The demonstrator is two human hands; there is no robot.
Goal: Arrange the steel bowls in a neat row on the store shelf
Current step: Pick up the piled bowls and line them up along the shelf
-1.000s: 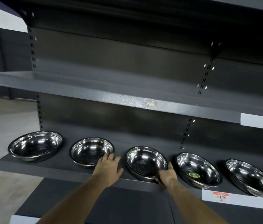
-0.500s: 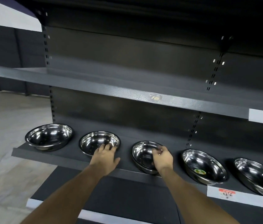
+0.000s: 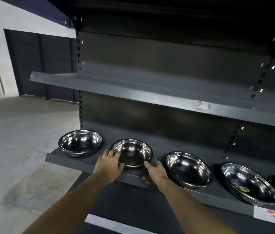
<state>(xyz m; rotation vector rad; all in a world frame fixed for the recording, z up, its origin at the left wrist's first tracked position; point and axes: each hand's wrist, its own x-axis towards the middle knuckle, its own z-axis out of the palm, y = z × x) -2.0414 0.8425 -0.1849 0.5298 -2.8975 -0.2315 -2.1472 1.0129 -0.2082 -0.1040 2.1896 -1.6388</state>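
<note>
Head view: left hand (image 3: 110, 163) grips the near-left rim of the second steel bowl (image 3: 132, 152), thumb curled under its edge. Right hand (image 3: 155, 172) lies relaxed, fingers loose, holding nothing, one fingertip at that bowl's near-right rim. Further bowls stand left (image 3: 80, 143) and right (image 3: 188, 169) of the grip along the lower shelf (image 3: 82, 163).

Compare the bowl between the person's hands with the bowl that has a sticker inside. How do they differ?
The bowl between the hands is touched by the left hand at its rim; the sticker bowl is untouched. The first shows no sticker inside; the other has a green one. Both are shiny steel, upright on the same shelf.
</note>
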